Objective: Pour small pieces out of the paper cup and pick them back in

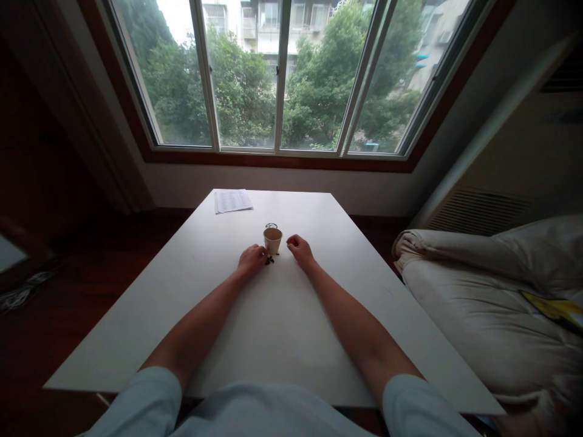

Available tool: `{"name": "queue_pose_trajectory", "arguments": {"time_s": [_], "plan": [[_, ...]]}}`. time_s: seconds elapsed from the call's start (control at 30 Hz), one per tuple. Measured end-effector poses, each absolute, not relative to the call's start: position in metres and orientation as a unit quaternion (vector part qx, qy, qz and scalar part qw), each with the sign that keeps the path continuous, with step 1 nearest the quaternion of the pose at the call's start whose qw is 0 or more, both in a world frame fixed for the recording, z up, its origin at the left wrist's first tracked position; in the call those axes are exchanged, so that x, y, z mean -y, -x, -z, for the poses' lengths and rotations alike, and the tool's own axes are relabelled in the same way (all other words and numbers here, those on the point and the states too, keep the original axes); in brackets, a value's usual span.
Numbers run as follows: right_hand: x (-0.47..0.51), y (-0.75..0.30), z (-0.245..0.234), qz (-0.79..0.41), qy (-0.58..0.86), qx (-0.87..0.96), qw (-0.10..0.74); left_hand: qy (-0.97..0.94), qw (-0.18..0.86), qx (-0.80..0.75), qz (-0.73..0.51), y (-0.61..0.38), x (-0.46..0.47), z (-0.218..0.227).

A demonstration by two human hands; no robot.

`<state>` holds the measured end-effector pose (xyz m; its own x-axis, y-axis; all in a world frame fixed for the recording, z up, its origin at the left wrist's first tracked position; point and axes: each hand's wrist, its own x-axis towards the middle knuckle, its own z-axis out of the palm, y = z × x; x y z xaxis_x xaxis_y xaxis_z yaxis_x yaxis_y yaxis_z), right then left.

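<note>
A small tan paper cup [272,242] stands upright on the white table [277,328], its open mouth facing up. Several small dark pieces [269,260] lie just in front of it. My left hand [252,260] rests on the table at the cup's left, its fingers curled by the cup wall and the dark pieces. Whether it touches the cup I cannot tell. To the right of the cup and apart from it is my right hand [299,248], fingers bent in and closed. Anything in either hand is too small or hidden to make out.
Behind the cup lies a thin dark looped object [271,226]. Printed paper sheets [233,201] rest at the table's far left corner. A padded beige couch [473,303] borders the table on the right. Beyond the far edge is a wide window [277,91].
</note>
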<state>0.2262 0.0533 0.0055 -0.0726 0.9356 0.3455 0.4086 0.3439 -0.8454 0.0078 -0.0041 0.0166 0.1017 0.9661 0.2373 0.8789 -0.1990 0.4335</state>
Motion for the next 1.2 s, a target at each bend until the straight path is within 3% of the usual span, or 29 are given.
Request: {"name": "queue_pose_trajectory", "arguments": {"time_s": [0.2,0.4,1.2], "plan": [[-0.057,-0.213,-0.022,-0.416,0.427,0.578,0.557,-0.740,0.089,-0.622,-0.240,-0.007,0.003,-0.013],[-0.049,-0.200,-0.046,-0.393,0.389,0.599,0.579,-0.742,0.091,-0.618,-0.245,-0.006,0.001,-0.012],[-0.038,-0.188,-0.056,-0.254,0.461,0.715,0.461,-0.736,0.095,-0.626,-0.240,-0.008,0.002,-0.015]]}}
